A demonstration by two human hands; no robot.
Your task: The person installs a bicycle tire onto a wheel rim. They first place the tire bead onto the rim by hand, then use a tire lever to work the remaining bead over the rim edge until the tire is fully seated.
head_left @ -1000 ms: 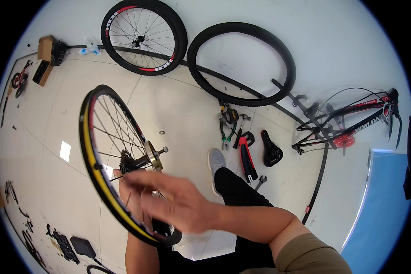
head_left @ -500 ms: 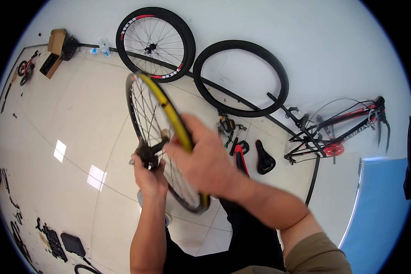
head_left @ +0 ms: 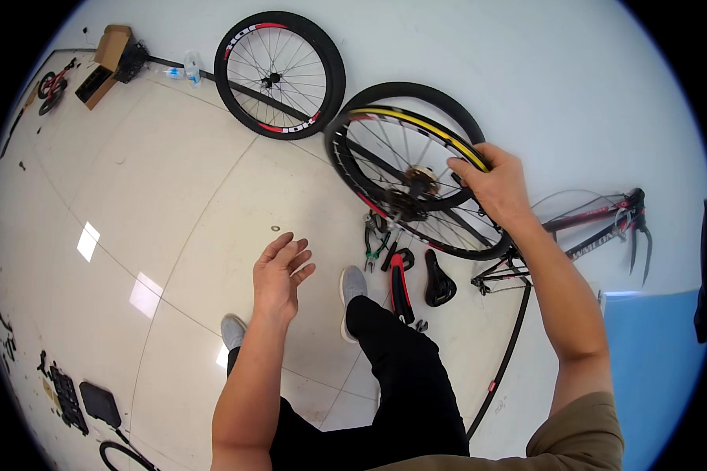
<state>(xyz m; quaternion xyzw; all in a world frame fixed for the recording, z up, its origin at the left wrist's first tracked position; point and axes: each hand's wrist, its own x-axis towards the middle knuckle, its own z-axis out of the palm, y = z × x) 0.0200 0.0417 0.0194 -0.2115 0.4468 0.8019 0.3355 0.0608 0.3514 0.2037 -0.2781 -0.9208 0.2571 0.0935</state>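
My right hand [head_left: 495, 184] grips the rim of a bare bicycle wheel [head_left: 428, 125], thumb on the inner side. The wheel has a yellow band round its rim, thin spokes and a dark sprocket cassette [head_left: 407, 206] at the hub. It is tilted in front of a black tyre [head_left: 416, 88] that leans on the wall. My left hand [head_left: 281, 275] is apart from the wheel and empty, fingers loosely spread and curved. Just beyond its fingertips shows a small metal ring [head_left: 275, 228]; whether it lies on the floor or is in the air, I cannot tell.
Another wheel with its tyre [head_left: 334, 74] leans on the wall. Pliers [head_left: 371, 243], a red-and-black mudguard-like piece [head_left: 401, 289] and a saddle [head_left: 440, 281] lie near my right foot. A bike frame [head_left: 597, 228] stands at right, an opened cardboard box [head_left: 111, 49] far left.
The wheel has swung right and away in my right hand, toward the wall. My left hand has let go of its hub and opened. The small ring has come into sight.
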